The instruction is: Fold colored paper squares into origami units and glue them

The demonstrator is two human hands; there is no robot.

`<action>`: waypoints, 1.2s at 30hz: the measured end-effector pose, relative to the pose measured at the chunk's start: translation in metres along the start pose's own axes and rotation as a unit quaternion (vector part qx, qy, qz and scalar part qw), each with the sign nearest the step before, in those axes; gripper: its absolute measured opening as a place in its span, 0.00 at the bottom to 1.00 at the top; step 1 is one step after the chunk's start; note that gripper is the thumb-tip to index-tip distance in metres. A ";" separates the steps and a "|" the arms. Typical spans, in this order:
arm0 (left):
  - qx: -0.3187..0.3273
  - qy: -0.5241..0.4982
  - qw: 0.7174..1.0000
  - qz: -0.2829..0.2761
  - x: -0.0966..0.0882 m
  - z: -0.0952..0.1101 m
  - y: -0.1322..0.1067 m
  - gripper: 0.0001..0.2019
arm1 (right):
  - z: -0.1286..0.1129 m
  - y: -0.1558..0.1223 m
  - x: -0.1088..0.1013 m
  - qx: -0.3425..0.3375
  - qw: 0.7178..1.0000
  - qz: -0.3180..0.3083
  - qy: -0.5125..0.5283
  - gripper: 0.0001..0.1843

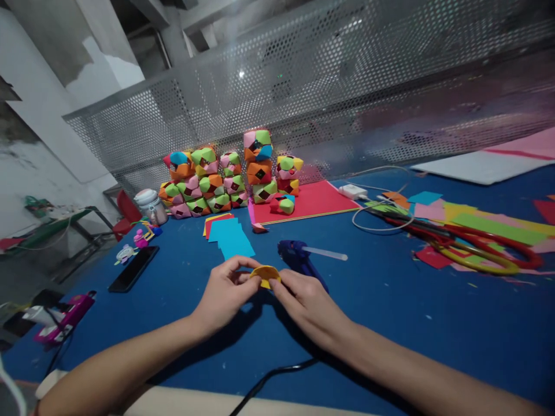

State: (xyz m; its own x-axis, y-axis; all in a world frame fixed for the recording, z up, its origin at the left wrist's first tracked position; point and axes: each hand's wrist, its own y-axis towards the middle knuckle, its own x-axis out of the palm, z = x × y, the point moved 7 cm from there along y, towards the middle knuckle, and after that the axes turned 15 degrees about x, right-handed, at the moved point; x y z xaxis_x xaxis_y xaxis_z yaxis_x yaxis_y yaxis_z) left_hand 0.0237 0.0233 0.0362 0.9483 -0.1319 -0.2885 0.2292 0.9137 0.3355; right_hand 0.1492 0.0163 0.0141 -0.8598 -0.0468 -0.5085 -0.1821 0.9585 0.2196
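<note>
My left hand (225, 292) and my right hand (306, 300) meet over the blue table (390, 323) and both pinch a small curved piece of yellow paper (265, 273) between their fingertips. A blue glue gun (299, 257) with a clear glue stick lies just behind my right hand. A little stack of cyan paper squares (232, 237) lies beyond my left hand.
Stacks of multicoloured folded paper cubes (225, 179) stand at the back beside a red sheet (312, 202). Scissors (472, 245) lie on coloured paper scraps at the right. A black phone (133, 268), a jar (151, 206) and a white charger (353, 190) are also on the table.
</note>
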 end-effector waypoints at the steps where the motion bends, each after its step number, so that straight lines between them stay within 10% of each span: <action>1: -0.003 0.011 1.000 -0.012 0.002 0.002 -0.002 0.09 | 0.000 0.000 0.000 0.003 1.000 -0.004 0.006 0.18; 14: 0.062 0.145 0.987 -0.033 0.001 0.007 0.003 0.11 | 0.022 -0.006 0.027 0.231 0.940 -0.176 0.179 0.16; 36: -0.066 -0.018 0.993 -0.099 0.013 -0.018 0.005 0.08 | 0.022 -0.006 0.034 0.192 0.947 -0.216 0.142 0.18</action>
State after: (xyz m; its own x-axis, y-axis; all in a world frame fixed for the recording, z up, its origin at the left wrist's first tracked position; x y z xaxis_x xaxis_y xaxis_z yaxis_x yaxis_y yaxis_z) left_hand 0.0332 0.0327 0.0182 0.8954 -0.3249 -0.3044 0.3831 0.9107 0.1546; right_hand 0.1313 0.0155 -0.0226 -0.8478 -0.4802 -0.2253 -0.4068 0.8612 -0.3047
